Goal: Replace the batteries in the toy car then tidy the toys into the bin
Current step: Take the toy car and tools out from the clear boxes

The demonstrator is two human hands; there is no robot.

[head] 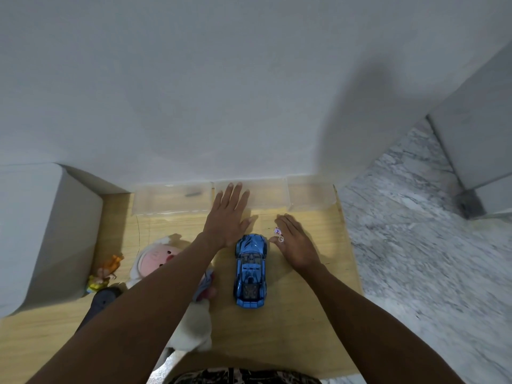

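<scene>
A blue toy car (251, 270) stands on its wheels in the middle of the wooden table (304, 314), nose pointing at the wall. My left hand (228, 214) lies flat and open just beyond the car's front left, fingers spread toward a clear plastic bin (250, 198). My right hand (295, 242) rests to the right of the car's nose, its fingers curled over a small white and red object (277, 231); I cannot tell what it is. A white plush toy with a pink face (155, 261) lies partly under my left forearm.
Three clear plastic bins line the wall: one at the left (171, 200), one at the right (311, 196). A small orange and yellow figure (106, 271) lies at the table's left. A dark grey object (101, 300) sits near it. Marble floor (415, 245) drops off right.
</scene>
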